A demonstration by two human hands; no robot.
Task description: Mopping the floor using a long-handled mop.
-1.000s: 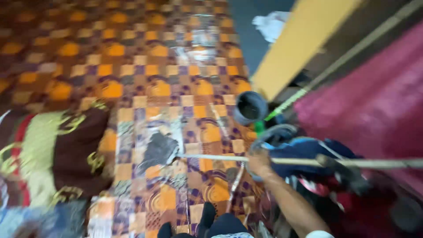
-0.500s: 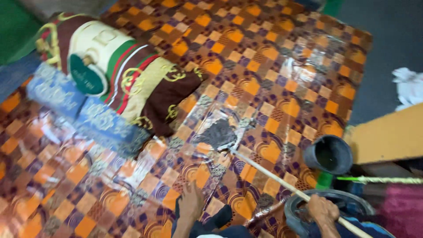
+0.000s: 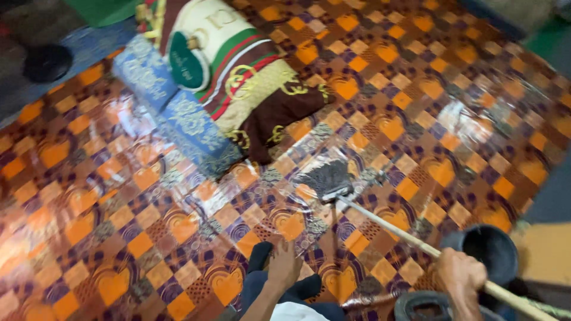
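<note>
My right hand (image 3: 461,276) grips the pale wooden handle (image 3: 392,229) of a mop at the lower right. The handle slants up and left to the grey mop head (image 3: 326,177), which lies flat on the glossy orange, purple and brown patterned floor mat (image 3: 119,226). My left hand (image 3: 285,264) hangs at the bottom centre, fingers pointing down, resting against dark cloth (image 3: 297,291) at my leg and holding nothing.
A dark bucket (image 3: 491,249) stands just right of my right hand, and another dark round container (image 3: 428,306) sits below it. A rolled brown, cream and green blanket (image 3: 238,77) and a folded blue cloth (image 3: 172,113) lie on the mat at the upper left.
The view has swung left and down, so the blanket and blue cloth now sit nearer the top centre. The mop head has shifted slightly right on the mat. My right hand keeps its grip.
</note>
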